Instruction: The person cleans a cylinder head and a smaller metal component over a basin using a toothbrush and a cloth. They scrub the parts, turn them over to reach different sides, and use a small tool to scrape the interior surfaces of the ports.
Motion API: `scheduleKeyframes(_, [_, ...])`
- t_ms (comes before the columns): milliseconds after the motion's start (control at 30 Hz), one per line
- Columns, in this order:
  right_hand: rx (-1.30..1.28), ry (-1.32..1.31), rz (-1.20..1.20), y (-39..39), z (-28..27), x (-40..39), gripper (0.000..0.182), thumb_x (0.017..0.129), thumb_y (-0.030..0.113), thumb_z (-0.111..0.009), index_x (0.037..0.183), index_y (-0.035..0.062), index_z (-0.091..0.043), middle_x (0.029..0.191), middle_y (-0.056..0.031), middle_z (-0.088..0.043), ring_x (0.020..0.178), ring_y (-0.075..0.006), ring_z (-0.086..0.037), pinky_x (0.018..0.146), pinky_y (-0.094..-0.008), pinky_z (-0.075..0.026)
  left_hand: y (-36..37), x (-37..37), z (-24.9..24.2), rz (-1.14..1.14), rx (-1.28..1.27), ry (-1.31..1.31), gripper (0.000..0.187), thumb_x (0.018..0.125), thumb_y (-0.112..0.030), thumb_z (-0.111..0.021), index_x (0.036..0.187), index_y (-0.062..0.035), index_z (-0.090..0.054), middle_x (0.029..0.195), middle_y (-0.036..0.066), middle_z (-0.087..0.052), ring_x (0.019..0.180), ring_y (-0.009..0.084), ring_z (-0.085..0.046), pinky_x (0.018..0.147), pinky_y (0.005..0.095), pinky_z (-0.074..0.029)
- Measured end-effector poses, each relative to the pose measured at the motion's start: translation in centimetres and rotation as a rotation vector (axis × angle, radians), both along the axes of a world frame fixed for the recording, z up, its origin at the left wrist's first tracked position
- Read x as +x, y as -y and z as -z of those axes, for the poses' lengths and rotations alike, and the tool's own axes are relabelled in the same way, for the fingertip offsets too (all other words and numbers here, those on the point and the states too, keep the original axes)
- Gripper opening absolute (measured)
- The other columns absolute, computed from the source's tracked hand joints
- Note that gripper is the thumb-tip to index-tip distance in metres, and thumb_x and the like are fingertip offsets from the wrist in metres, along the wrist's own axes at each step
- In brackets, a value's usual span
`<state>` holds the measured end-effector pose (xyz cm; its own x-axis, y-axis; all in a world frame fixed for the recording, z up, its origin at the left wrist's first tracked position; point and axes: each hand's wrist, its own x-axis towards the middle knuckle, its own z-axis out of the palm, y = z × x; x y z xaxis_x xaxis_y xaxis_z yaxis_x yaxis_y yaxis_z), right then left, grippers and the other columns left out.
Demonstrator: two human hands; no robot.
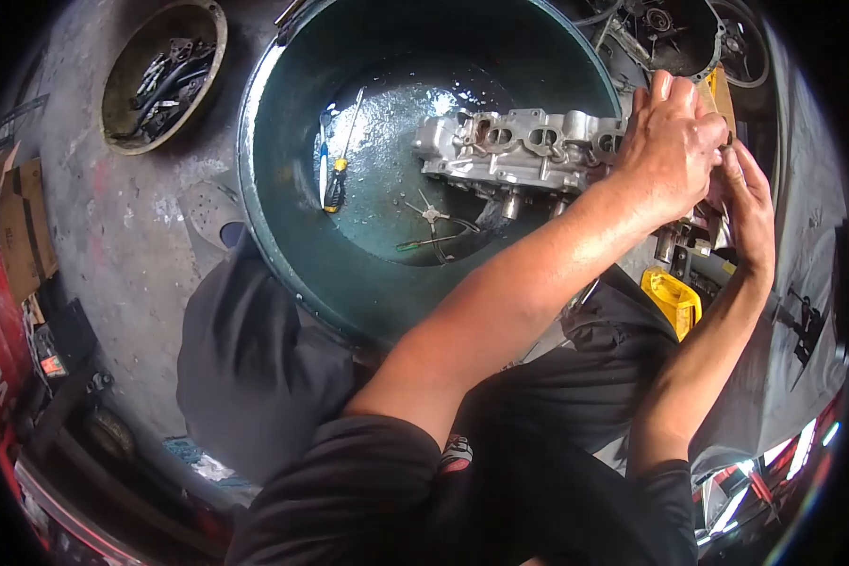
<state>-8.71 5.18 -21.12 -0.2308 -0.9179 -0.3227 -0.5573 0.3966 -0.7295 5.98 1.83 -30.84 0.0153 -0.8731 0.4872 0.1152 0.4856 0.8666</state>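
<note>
Gripping right end of aluminium manifold (524, 151) propped across rim of green basin (283, 198); left hand (672, 141) clamped over casting; right hand (750, 203) closed beside it, grasp hidden; wet metal risks slipping into basin, onto screwdriver (335, 179).

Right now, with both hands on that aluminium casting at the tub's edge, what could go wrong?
1. The aluminium casting sits across the rim of the green tub, partly over the liquid; it might tip or slide in if the left hand and right hand let go.
2. The screwdriver and small tools lie in the liquid beneath; a dropped casting could strike them.
3. Wet fingers may slip.
</note>
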Motion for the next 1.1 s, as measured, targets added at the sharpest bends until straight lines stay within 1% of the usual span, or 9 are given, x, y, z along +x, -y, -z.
scheduleKeyframes(167, [0.050,-0.006,0.066,0.3,0.0,-2.0,0.029,0.102,0.031,-0.054,0.112,0.0055,-0.064,0.090,0.0029,-0.063,0.076,-0.0040,-0.056,0.064,-0.0193,-0.043,0.8,-0.5,0.5,0.400,0.375,-0.250,0.027,0.086,-0.009,-0.068,0.105,0.0076,-0.059,0.105,0.024,-0.064,0.103,0.0429,-0.062,0.090,0.0472,-0.049])
scheduleKeyframes(267, [-0.010,-0.015,0.144,0.3,-0.2,-1.0,0.030,0.101,0.030,-0.055,0.114,0.0054,-0.065,0.092,0.0022,-0.065,0.075,-0.0036,-0.056,0.064,-0.0192,-0.044,1.4,-0.1,0.0,0.569,0.536,-0.215,0.032,0.084,-0.007,-0.070,0.111,0.0080,-0.060,0.104,0.026,-0.066,0.100,0.0374,-0.067,0.088,0.0453,-0.051])
scheduleKeyframes(433, [-0.008,-0.087,0.154,0.6,-0.1,-0.4,0.033,0.101,0.032,-0.055,0.117,0.0047,-0.066,0.092,0.0018,-0.067,0.076,-0.0034,-0.055,0.065,-0.0191,-0.042,1.9,-1.6,0.3,0.387,0.528,-0.461,0.011,0.078,-0.003,-0.070,0.087,0.0033,-0.069,0.082,0.019,-0.070,0.078,0.0278,-0.069,0.072,0.0370,-0.055])
scheduleKeyframes(600, [0.064,-0.164,0.012,0.9,0.2,0.1,0.039,0.100,0.036,-0.055,0.116,0.0024,-0.068,0.088,0.0032,-0.065,0.069,-0.0024,-0.047,0.061,-0.0177,-0.036,3.8,-0.4,6.5,-0.032,0.333,-0.370,0.019,0.075,0.003,-0.068,0.091,0.0007,-0.060,0.084,0.016,-0.065,0.080,0.0287,-0.066,0.071,0.0384,-0.054])
scheduleKeyframes(733, [0.031,-0.229,-0.023,1.0,0.0,0.7,0.034,0.098,0.032,-0.059,0.117,0.0060,-0.068,0.086,0.0041,-0.060,0.063,-0.0024,-0.040,0.057,-0.0185,-0.033,2.9,5.2,14.5,-0.068,0.673,-0.035,0.028,0.074,-0.008,-0.078,0.100,-0.0020,-0.069,0.087,0.009,-0.069,0.080,0.0196,-0.065,0.076,0.0322,-0.054])
scheduleKeyframes(800, [0.054,-0.239,-0.025,1.0,-0.1,1.2,0.033,0.098,0.032,-0.059,0.117,0.0066,-0.068,0.086,0.0038,-0.061,0.061,-0.0021,-0.040,0.056,-0.0182,-0.034,2.0,7.1,16.9,0.111,0.849,-0.036,0.027,0.075,-0.009,-0.079,0.100,-0.0040,-0.070,0.089,0.010,-0.070,0.081,0.0174,-0.064,0.076,0.0306,-0.053])
scheduleKeyframes(900, [0.082,-0.158,-0.004,1.0,-0.3,1.2,0.033,0.097,0.033,-0.061,0.116,0.0075,-0.069,0.088,0.0036,-0.062,0.064,-0.0017,-0.045,0.059,-0.0182,-0.037,0.9,6.2,16.7,0.113,0.964,0.070,0.014,0.077,0.002,-0.071,0.091,-0.0001,-0.069,0.088,0.011,-0.069,0.085,0.0196,-0.064,0.073,0.0356,-0.052])
scheduleKeyframes(1033, [0.040,-0.190,-0.004,1.0,0.3,0.5,0.034,0.095,0.034,-0.063,0.114,0.0073,-0.070,0.089,0.0045,-0.063,0.068,-0.0026,-0.046,0.063,-0.0192,-0.039,-0.7,5.1,17.9,-0.018,0.704,0.342,0.010,0.077,-0.003,-0.069,0.087,-0.0013,-0.068,0.090,0.017,-0.067,0.091,0.0369,-0.061,0.087,0.0445,-0.047])
scheduleKeyframes(1100, [0.036,-0.219,-0.005,1.2,0.2,0.6,0.034,0.094,0.036,-0.064,0.113,0.0077,-0.070,0.090,0.0046,-0.063,0.069,-0.0029,-0.046,0.064,-0.0195,-0.039,-0.5,5.3,18.3,0.011,0.688,0.339,0.010,0.076,-0.003,-0.069,0.087,-0.0014,-0.067,0.088,0.016,-0.067,0.089,0.0358,-0.060,0.085,0.0441,-0.047])
